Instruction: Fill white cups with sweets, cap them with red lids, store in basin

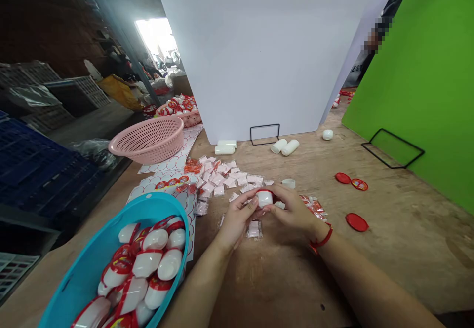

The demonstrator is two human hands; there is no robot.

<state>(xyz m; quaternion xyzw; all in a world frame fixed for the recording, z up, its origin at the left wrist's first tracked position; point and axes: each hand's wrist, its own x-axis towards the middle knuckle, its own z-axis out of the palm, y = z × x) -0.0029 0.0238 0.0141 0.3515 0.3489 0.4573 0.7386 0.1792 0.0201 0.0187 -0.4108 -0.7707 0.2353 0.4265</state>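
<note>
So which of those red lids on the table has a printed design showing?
The red lid on the right of the close pair: its face shows a print, while its neighbour and the lone lid below them are plain red.

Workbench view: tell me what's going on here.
A person holds a white plastic capsule with a red rim between the left hand and right hand, over a wooden workbench. Loose pink-and-white sachets lie scattered just ahead. A turquoise tub at the left holds more red-banded white capsules, and a pink plastic basket sits beyond it. Round red lids lie on the bench to the right.
</note>
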